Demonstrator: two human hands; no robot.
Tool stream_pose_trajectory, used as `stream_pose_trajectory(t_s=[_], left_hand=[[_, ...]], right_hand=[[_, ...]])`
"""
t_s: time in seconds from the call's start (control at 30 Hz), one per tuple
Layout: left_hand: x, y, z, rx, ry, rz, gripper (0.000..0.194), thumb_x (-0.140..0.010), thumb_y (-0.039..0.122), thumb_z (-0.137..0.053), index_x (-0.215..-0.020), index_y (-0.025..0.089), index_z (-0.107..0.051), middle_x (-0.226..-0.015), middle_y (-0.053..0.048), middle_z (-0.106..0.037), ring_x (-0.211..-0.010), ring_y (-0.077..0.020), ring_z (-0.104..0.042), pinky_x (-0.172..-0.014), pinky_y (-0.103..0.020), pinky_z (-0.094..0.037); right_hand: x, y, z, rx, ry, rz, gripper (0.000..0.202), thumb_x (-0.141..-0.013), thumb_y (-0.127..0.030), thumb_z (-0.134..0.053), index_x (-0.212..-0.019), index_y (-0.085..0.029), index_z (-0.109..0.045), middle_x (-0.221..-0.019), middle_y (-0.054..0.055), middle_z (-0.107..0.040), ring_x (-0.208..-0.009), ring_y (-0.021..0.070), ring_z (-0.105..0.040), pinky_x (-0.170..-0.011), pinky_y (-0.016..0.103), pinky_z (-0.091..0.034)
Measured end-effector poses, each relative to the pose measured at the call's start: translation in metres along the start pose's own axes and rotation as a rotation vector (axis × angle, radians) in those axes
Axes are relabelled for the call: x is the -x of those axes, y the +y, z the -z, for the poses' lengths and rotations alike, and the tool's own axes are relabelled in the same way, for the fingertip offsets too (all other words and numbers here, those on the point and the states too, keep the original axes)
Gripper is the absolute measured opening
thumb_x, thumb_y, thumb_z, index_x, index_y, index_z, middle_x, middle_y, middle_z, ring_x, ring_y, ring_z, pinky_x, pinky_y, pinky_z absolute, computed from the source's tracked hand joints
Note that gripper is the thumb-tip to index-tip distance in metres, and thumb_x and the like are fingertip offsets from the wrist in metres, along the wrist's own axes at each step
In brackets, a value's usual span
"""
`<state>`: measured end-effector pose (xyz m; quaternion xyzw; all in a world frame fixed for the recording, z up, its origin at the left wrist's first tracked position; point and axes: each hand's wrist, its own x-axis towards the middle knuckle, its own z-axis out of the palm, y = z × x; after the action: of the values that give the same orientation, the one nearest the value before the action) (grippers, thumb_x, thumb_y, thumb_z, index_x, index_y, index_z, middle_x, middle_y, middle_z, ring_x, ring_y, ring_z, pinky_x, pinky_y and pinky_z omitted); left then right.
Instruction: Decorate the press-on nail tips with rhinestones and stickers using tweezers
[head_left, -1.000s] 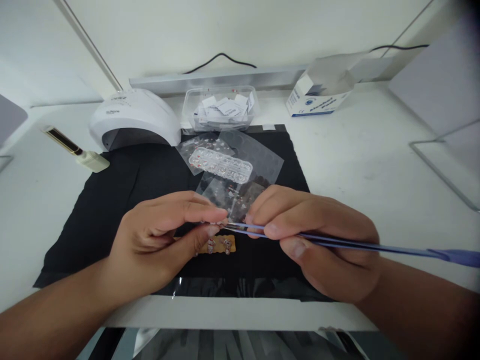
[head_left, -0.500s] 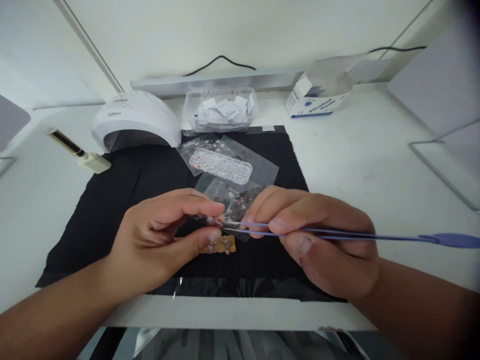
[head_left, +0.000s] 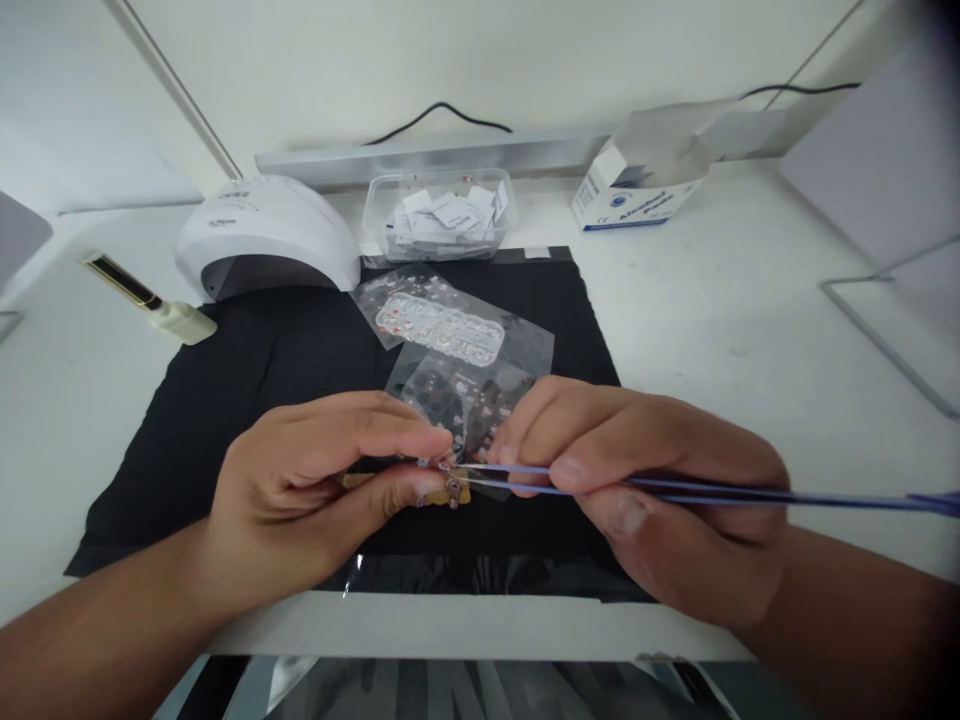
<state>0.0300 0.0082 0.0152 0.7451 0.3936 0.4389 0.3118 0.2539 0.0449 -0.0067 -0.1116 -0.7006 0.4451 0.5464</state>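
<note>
Between thumb and forefinger, my left hand [head_left: 307, 500] pinches a small jewelled piece [head_left: 433, 463]. My right hand [head_left: 645, 480] is closed on blue tweezers [head_left: 675, 490], whose slightly parted tips meet the right end of that piece. Whether the tips grip anything is too small to tell. Just below my left fingertips, a yellow-brown strip [head_left: 463, 491] lies on the black cloth [head_left: 300, 345] with small jewelled pieces on it, partly hidden by my left thumb. Beyond my hands, a clear compartment case [head_left: 442, 328] rests on transparent sheets [head_left: 525, 335] dotted with small decorations.
A white lamp [head_left: 270, 235] stands at the back left, beside a cream bottle with a dark and gold cap [head_left: 184, 322]. Behind the cloth are a clear tub of white packets [head_left: 442, 218] and an open alcohol-pads box [head_left: 637, 185]. A metal frame [head_left: 889, 340] is at the right.
My right hand and the tweezers have shifted right and slightly down. My left hand has lowered a little, bringing the small piece nearer the strip. Both hands keep their holds.
</note>
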Motion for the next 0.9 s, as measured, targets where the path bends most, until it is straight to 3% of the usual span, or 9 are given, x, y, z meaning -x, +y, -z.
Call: stream_pose_trajectory(t_s=[0.37, 0.9], left_hand=[[-0.0020, 0.0007, -0.0029, 0.169, -0.029, 0.018, 0.034, -0.079, -0.002, -0.074, -0.104, 0.021, -0.076, -0.088, 0.000, -0.077, -0.086, -0.0141, -0.075, -0.076, -0.019, -0.066], [-0.0007, 0.0012, -0.0043, 0.114, 0.004, 0.005, 0.021, -0.083, 0.007, -0.075, -0.098, 0.022, -0.076, -0.085, 0.000, -0.078, -0.081, -0.0154, -0.075, -0.069, -0.022, -0.066]], right_hand=[[-0.0006, -0.0061, -0.0012, -0.035, 0.016, 0.002, 0.021, -0.081, -0.006, -0.054, -0.089, -0.013, -0.073, -0.067, 0.008, -0.066, -0.070, 0.0208, -0.067, -0.064, 0.038, -0.062], [-0.0005, -0.0053, 0.0007, -0.021, -0.029, 0.028, 0.017, -0.083, -0.005, -0.055, -0.089, -0.010, -0.070, -0.072, 0.010, -0.067, -0.072, 0.0212, -0.068, -0.063, 0.039, -0.062]])
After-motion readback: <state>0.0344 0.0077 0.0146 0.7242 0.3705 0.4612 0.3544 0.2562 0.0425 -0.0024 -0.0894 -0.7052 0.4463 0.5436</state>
